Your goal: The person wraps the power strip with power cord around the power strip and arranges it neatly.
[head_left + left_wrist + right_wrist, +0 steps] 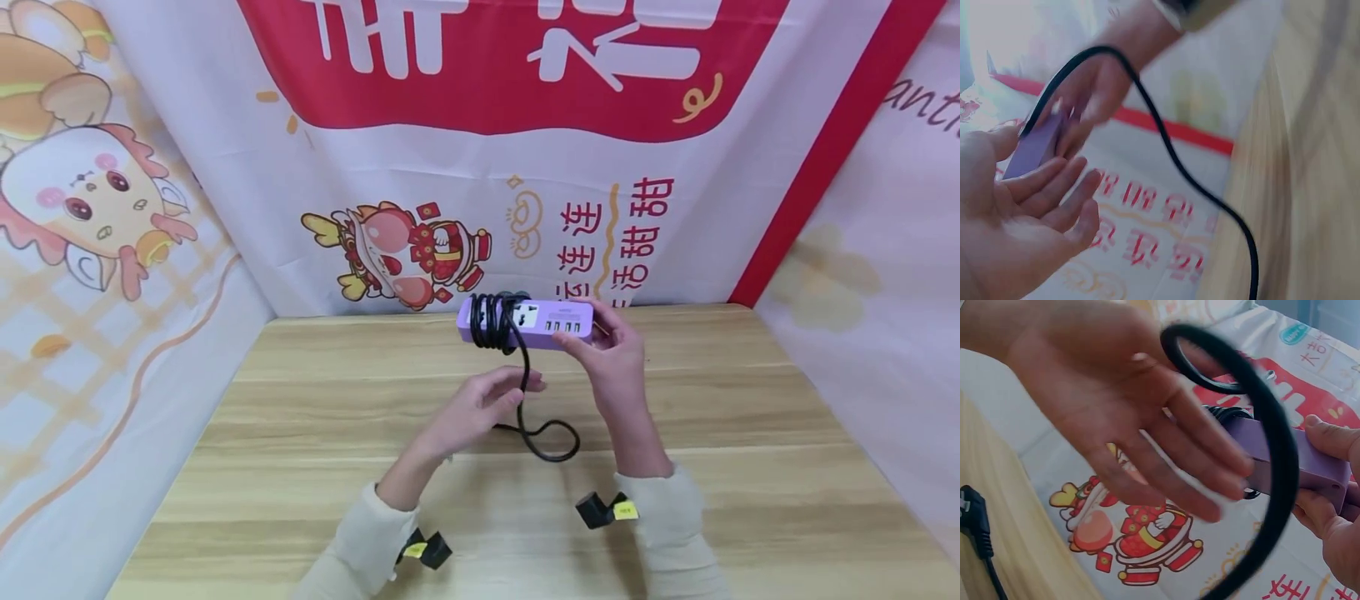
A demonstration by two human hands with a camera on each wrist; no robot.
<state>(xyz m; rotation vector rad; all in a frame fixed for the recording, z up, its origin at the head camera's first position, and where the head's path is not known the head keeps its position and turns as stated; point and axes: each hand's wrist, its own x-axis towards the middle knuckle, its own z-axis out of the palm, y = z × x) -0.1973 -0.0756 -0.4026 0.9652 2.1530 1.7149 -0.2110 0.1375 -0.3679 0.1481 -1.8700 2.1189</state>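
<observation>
A purple power strip with white socket panels is held up above the far part of the table. My right hand grips its right end, thumb in front. Black cord is wound several times around the strip's left part. A loose length hangs down and bends into a loop near the table. My left hand is below the strip beside this hanging length, fingers extended and relaxed. In the left wrist view the loose cord passes the left thumb; any contact is unclear. The black plug shows in the right wrist view.
A wooden table lies beneath the hands. Printed cloth hangs behind it, with further cloth walls at left and right. Small black cameras sit on both wrists.
</observation>
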